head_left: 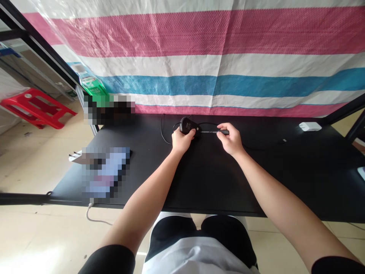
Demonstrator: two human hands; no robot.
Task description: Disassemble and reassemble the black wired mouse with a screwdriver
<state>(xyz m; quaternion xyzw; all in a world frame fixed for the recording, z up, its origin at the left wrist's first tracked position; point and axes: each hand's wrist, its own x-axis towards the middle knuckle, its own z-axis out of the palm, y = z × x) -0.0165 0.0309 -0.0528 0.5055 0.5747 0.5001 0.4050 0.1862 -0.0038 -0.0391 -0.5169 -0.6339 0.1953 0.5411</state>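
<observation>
My left hand (181, 142) is closed around a black corded computer mouse (188, 125), its labelled underside facing me and my thumb across its near side. To the right, my right hand (231, 140) pinches a slim screwdriver (210, 132) by its dark handle. The thin metal shaft lies nearly level and points left, its end at the right edge of the mouse. Whether the tip sits in a screw is too small to tell. A thin black cable (162, 131) loops out on the left of the mouse, and more of it passes behind my hands.
Both hands are over a black table (216, 182) backed by a striped plastic sheet (182, 34). A blurred-out phone (110, 173) lies on the left, and a white charger (310, 126) at the far right. A green-labelled bottle (92, 85) stands in the back left corner. A red stool (38, 106) is on the floor.
</observation>
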